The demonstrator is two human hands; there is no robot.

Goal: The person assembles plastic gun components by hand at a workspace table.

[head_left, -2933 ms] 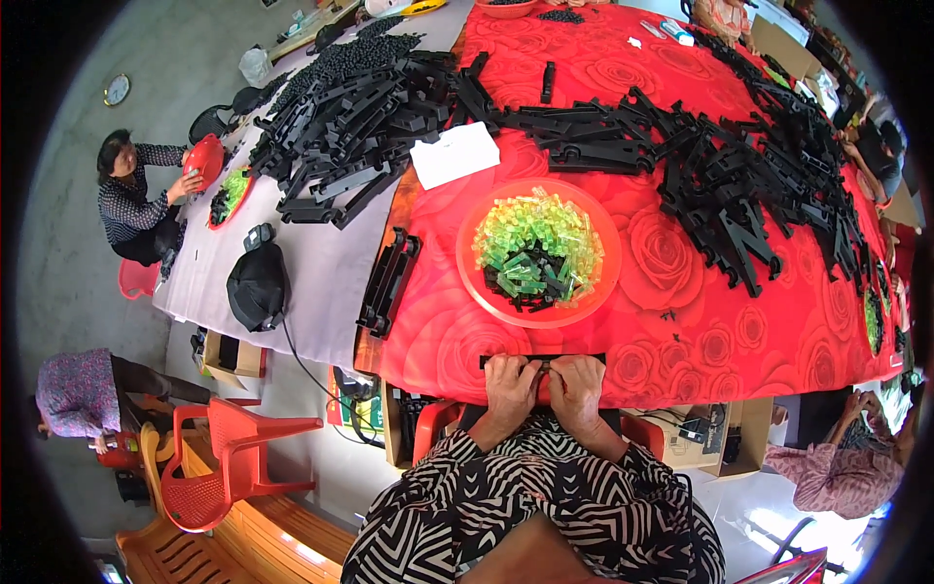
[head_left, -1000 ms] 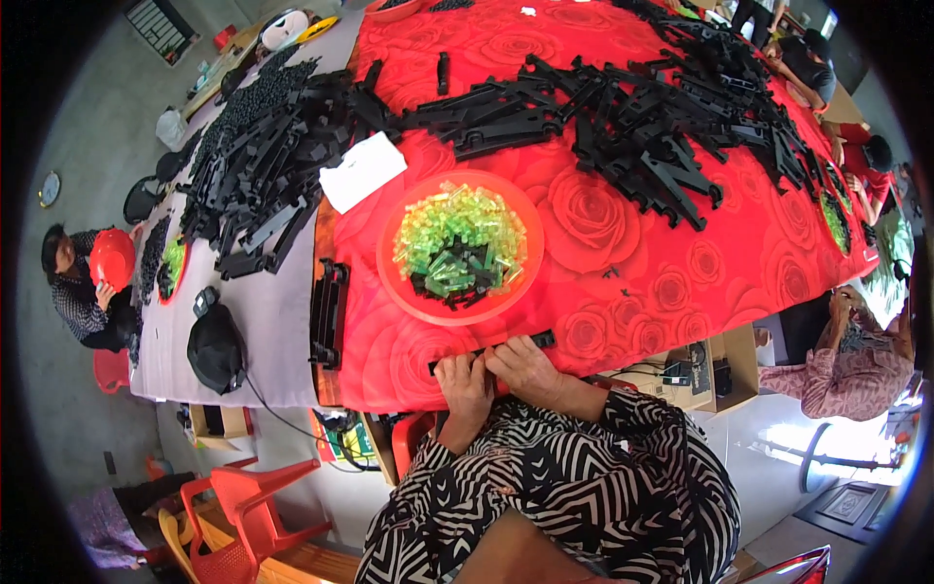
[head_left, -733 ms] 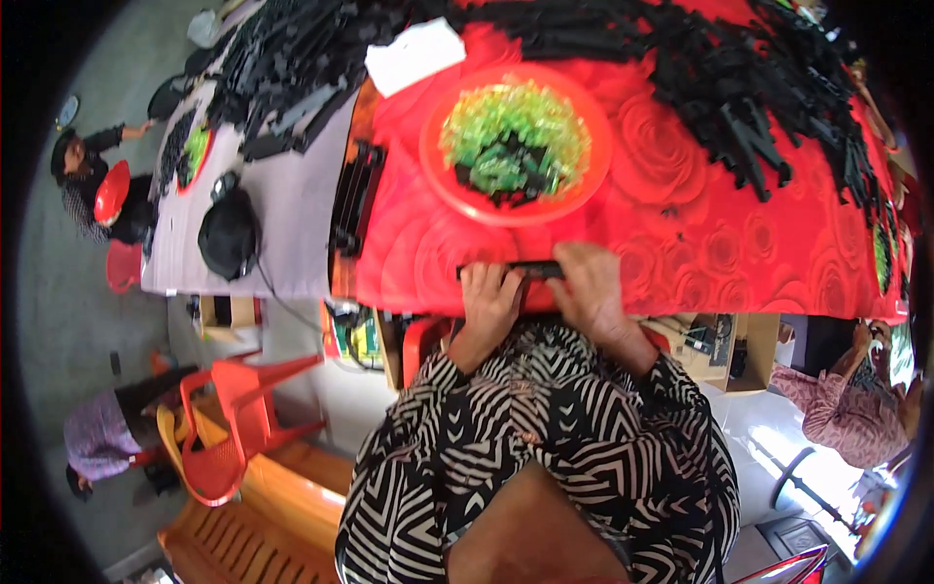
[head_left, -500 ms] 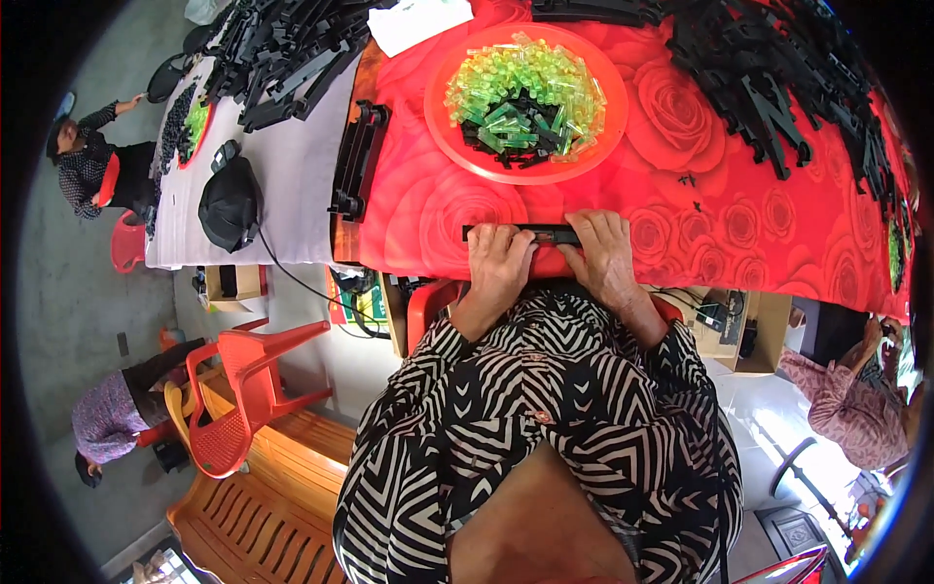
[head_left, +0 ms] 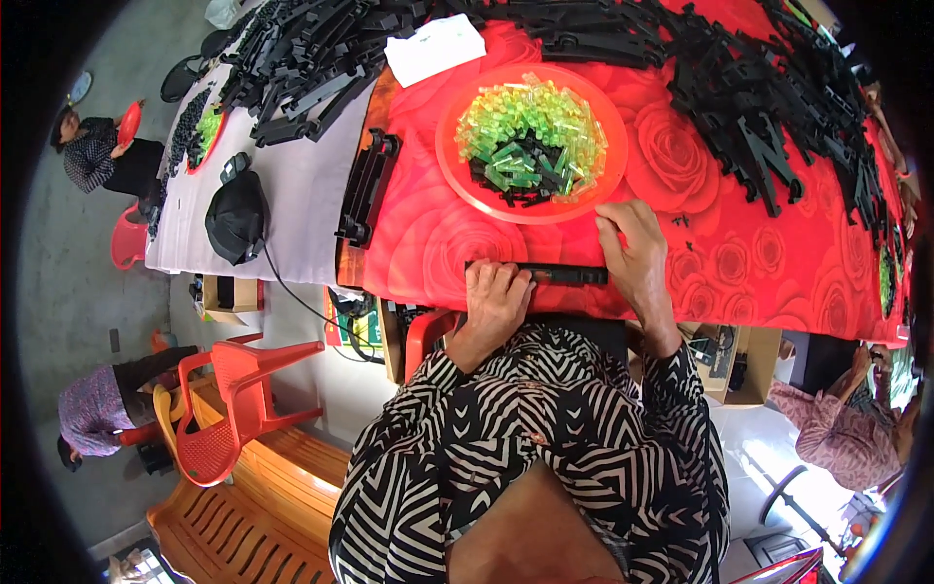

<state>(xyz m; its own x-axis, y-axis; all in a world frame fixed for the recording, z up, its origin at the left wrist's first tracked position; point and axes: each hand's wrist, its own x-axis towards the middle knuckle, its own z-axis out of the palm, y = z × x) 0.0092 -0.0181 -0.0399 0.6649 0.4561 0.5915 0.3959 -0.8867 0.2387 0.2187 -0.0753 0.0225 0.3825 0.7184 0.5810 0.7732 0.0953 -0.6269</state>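
Plastic strip [head_left: 576, 275], black, long and narrow, sits at the near edge of the red rose-patterned tablecloth [head_left: 428, 255], running roughly from 9 o'clock to 3 o'clock. Its sides look straight and parallel, its 3 o'clock end is squared off, and a small paler patch shows beside the fingers, too small to make out. Its 9 o'clock end is mostly covered by the left hand [head_left: 497, 300], whose fingers lie side by side over it, holding it. The right hand [head_left: 634, 255] is just past the 3 o'clock end, fingers bent and pointing toward 12, thumb near the forefinger; whether something is pinched there I cannot tell.

From the strip, a round red plastic basin [head_left: 449, 161] stands at 12 o'clock, holding small translucent yellow-green tubes [head_left: 530, 109] and small black pieces [head_left: 547, 156]. Slim black plastic bars [head_left: 368, 190] lie side by side at 10, a flat white sheet [head_left: 435, 51] at 11, and a jumbled heap of long black plastic parts [head_left: 720, 102] at 2.
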